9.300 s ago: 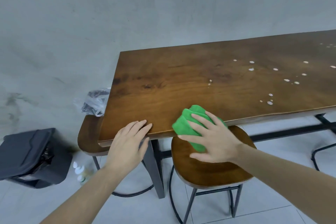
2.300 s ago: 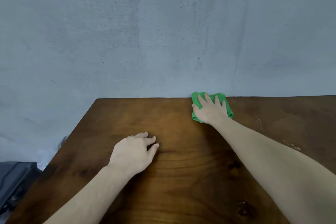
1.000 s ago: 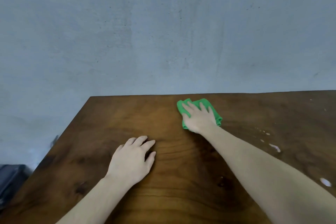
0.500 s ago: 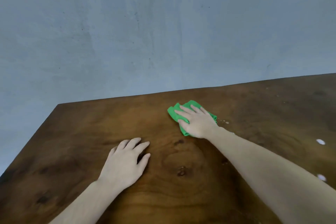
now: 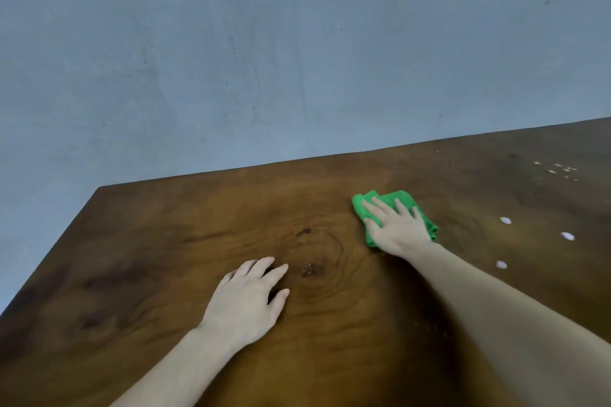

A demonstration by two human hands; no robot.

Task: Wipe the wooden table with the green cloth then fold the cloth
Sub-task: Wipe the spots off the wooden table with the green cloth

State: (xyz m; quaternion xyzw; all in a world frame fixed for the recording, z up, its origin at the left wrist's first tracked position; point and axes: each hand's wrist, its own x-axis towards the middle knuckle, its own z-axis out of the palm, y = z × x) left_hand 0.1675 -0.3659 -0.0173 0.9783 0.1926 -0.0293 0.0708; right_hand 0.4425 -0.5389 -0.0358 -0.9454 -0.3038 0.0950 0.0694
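The green cloth (image 5: 401, 200) lies bunched on the dark wooden table (image 5: 158, 241), right of centre. My right hand (image 5: 396, 230) presses flat on top of it with fingers spread, covering most of it. My left hand (image 5: 246, 301) rests palm down on the bare wood nearer to me, fingers slightly apart, holding nothing. White drops (image 5: 505, 220) dot the table to the right of the cloth, and smaller specks (image 5: 562, 170) lie near the far right edge.
A grey concrete wall (image 5: 264, 59) runs right behind the table's far edge. The table's left edge (image 5: 56, 241) slants down to the lower left.
My right hand has slid the cloth to the right and a little toward me, closer to the white drops. The left hand stays flat on the wood.
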